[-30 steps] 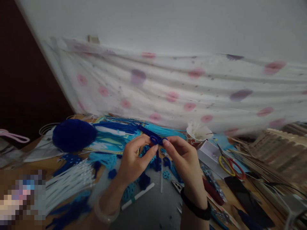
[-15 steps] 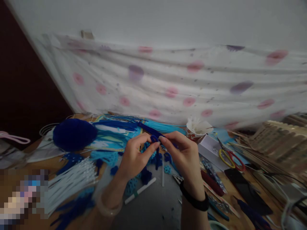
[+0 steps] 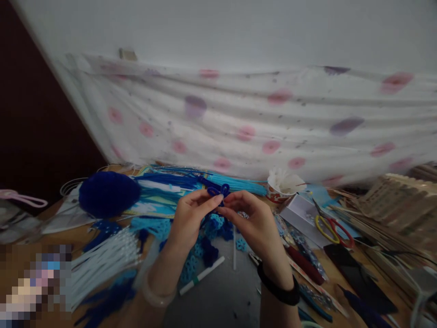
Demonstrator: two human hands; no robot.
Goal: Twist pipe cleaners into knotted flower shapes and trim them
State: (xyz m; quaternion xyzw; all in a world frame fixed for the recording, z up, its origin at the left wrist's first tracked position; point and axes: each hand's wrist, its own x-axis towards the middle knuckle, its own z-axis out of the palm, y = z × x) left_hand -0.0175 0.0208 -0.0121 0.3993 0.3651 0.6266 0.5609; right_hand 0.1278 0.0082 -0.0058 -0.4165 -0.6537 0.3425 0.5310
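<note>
Between my two hands is a dark blue pipe cleaner (image 3: 223,189) bent into small loops. My left hand (image 3: 193,216) pinches it from the left with thumb and forefinger. On the other side, the fingertips of my right hand (image 3: 251,218) close on its lower part, touching my left fingers. Below the hands lie light blue looped pipe-cleaner flowers (image 3: 187,268) and dark blue ones (image 3: 209,251) on a grey mat (image 3: 218,300). A white marker-like stick with a green band (image 3: 202,275) rests nearer to me.
Left are a dark blue fluffy ball (image 3: 109,195) and white beaded stems (image 3: 105,257). Bundles of blue pipe cleaners (image 3: 239,183) lie at the back. To the right stand a patterned cup (image 3: 278,193) and a pale box (image 3: 300,218), with scissors (image 3: 327,228), a black phone (image 3: 358,278) and pliers (image 3: 316,303).
The pipe cleaner now shows more loops above my fingertips. My right hand has shifted slightly left and down, its fingers lower on the piece. The view has moved slightly.
</note>
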